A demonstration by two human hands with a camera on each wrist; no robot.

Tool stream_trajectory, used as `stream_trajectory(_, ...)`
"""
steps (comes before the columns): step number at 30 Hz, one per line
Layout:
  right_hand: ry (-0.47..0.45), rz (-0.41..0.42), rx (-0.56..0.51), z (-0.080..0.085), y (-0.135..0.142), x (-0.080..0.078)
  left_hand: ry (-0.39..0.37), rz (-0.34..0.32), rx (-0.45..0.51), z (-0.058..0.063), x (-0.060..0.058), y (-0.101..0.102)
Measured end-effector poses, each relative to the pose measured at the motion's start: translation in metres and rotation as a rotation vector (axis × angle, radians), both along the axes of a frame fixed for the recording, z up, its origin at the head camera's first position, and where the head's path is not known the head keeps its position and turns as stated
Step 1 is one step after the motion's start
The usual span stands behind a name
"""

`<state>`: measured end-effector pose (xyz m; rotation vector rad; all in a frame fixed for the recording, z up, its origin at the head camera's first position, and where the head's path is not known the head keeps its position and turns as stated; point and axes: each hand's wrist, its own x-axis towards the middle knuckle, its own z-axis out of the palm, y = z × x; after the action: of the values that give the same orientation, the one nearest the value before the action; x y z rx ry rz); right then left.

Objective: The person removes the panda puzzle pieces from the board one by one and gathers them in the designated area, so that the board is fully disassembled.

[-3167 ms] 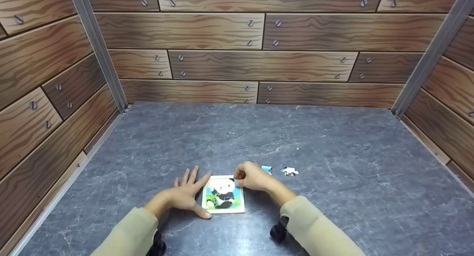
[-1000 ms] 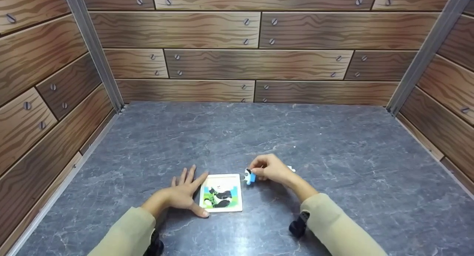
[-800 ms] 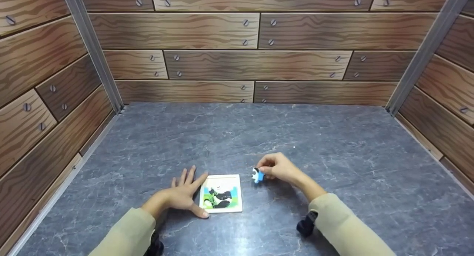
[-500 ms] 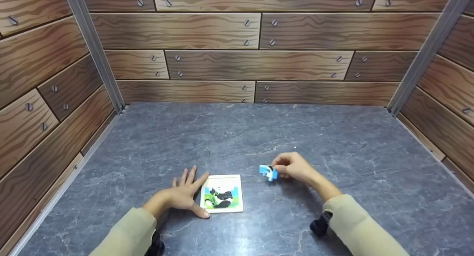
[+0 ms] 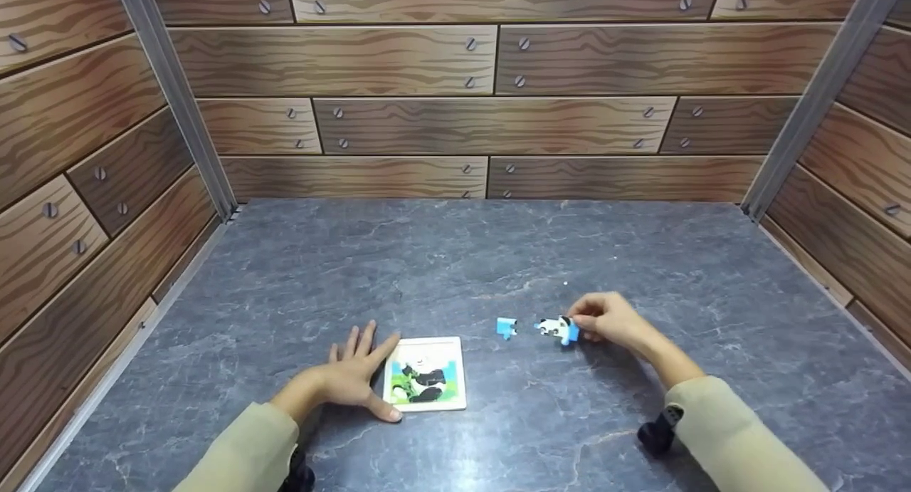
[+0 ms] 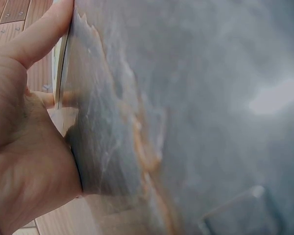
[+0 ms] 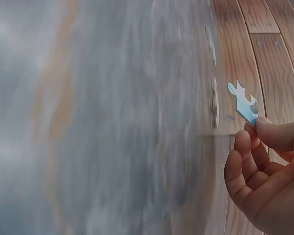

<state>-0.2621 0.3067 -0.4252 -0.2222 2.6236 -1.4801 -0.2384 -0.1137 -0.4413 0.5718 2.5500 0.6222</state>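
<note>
A small square panda puzzle (image 5: 425, 374) in a pale frame lies on the grey marbled table. My left hand (image 5: 349, 384) spreads flat along its left side, index finger at the far corner and thumb at the near one. The left wrist view catches the frame edge-on beside the thumb. Out to the right, my right hand (image 5: 613, 322) pinches a blue, white and black puzzle piece (image 7: 244, 104) between thumb and fingertips, raised off the table. In the head view it overlaps a mostly white puzzle piece (image 5: 548, 327) lying there.
A blue puzzle piece (image 5: 507, 327) lies between the puzzle frame and the white piece. Wood-patterned walls (image 5: 398, 125) enclose the table at the back and both sides. A tiny white speck (image 5: 566, 283) sits farther back.
My right hand has lifted the piece from the puzzle's far right corner and carried it rightward, past the blue piece to the white one. My left hand stays put.
</note>
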Motion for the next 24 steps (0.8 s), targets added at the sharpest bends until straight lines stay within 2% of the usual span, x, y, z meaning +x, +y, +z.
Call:
stream_trajectory(13, -0.024, -0.034, 0.08, 0.005, 0.037, 0.0, 0.005, -0.002, -0.012, -0.001, 0.0, 0.0)
stream_trajectory(24, -0.031, -0.028, 0.146, 0.0, 0.048, -0.008, -0.016, 0.004, -0.003, 0.001, 0.0, -0.001)
